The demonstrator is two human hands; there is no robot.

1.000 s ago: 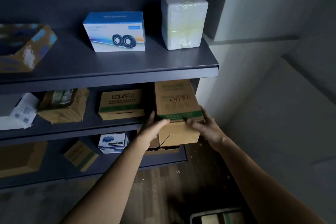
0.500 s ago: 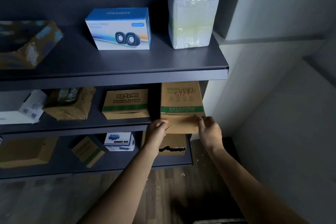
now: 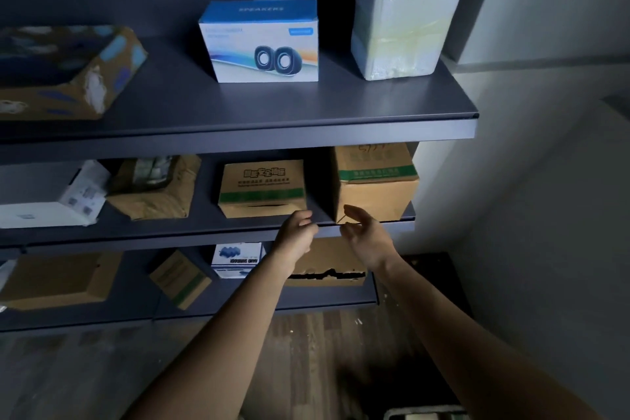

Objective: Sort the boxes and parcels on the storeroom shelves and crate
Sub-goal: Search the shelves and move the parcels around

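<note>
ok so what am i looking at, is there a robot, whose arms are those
No robot: the single picture comes from a camera worn on a person's head, so the bare arms are their own. The left hand and right hand hover at the front edge of the middle shelf of a dark grey metal shelf unit, both holding nothing. Behind them stands a tall brown cardboard box with a green band, beside a smaller brown cardboard box. The top shelf bears a blue and white speaker box and a white foam block wrapped in clear film.
</note>
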